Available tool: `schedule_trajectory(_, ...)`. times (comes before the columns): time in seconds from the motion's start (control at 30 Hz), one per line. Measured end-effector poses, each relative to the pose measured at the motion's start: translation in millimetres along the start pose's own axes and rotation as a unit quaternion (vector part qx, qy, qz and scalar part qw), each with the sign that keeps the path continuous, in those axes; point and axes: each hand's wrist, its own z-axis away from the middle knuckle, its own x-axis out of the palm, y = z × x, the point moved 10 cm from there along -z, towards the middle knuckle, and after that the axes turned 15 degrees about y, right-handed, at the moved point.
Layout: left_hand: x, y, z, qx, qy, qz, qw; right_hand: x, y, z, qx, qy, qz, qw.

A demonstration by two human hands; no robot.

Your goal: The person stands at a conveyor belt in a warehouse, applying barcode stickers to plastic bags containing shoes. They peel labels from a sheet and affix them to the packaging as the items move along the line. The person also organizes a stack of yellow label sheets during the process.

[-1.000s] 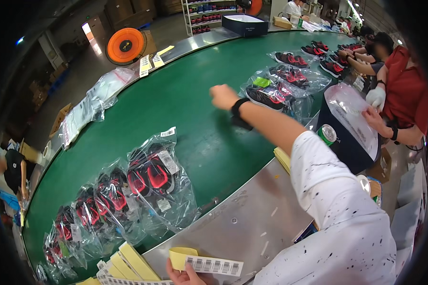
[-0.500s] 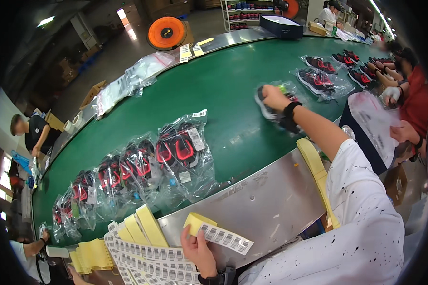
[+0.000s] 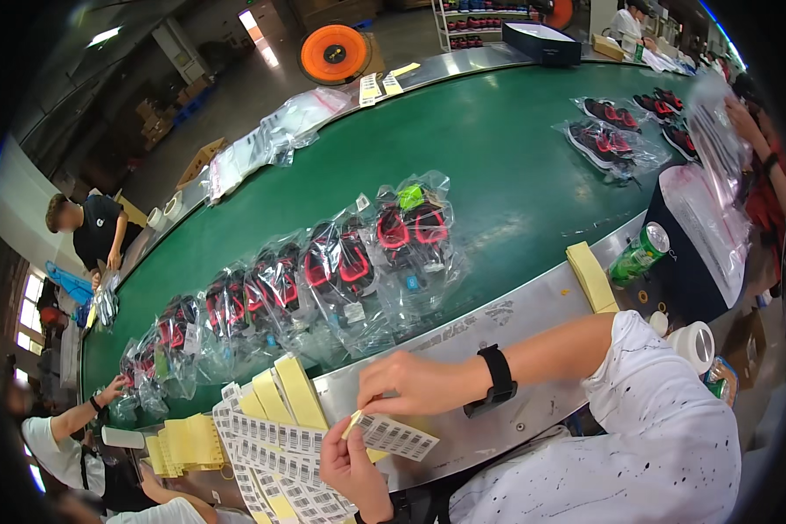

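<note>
My left hand point(image 3: 355, 472) is closed in a pinch on a strip of white barcode labels point(image 3: 402, 438) with yellow backing, above the metal edge of the bench. My right hand point(image 3: 410, 384), with a black watch on its wrist, reaches across from the right, its fingertips pinched at the strip's upper left end. Whether a single label is between them is too small to tell. Beyond my hands, a row of black and red shoes in clear plastic bags point(image 3: 339, 262) lies on the green belt point(image 3: 498, 201). The rightmost bagged pair point(image 3: 415, 229) carries a bright green tag.
More label strips point(image 3: 275, 437) and yellow backing papers point(image 3: 186, 444) lie left of my hands. At right are a yellow strip point(image 3: 590, 276), a green can point(image 3: 641, 253) and a dark box of plastic bags point(image 3: 699, 236). Further shoes point(image 3: 600, 144) lie far right. Co-workers reach in at both sides.
My right hand has come back from the bagged shoes to the label strip in my left hand. That bagged pair now lies at the row's right end. The view has shifted slightly.
</note>
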Motion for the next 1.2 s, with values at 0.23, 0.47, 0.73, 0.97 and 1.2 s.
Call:
schedule_trajectory(0.23, 11, 1, 1, -0.009, -0.024, -0.029, 0.999, -19, -26, 10, -0.171, 0.069, 0.107, 0.977)
schedule_trajectory(0.47, 19, -9, 0, -0.01, -0.051, -0.027, 0.998, -18, -24, 18, -0.179, 0.059, 0.15, 0.971)
schedule_trajectory(0.73, 21, -2, -2, 0.016, -0.039, -0.04, 0.998, -23, -17, 16, -0.156, 0.101, 0.136, 0.973)
schedule_trajectory(0.97, 22, -10, -3, 0.015, -0.062, -0.08, 0.995, -22, -21, 22, -0.193, 0.121, 0.177, 0.957)
schedule_trajectory(1.2, 33, -33, -2, -0.071, -0.11, -0.011, 0.991, -66, -36, -3, -0.102, 0.182, 0.066, 0.976)
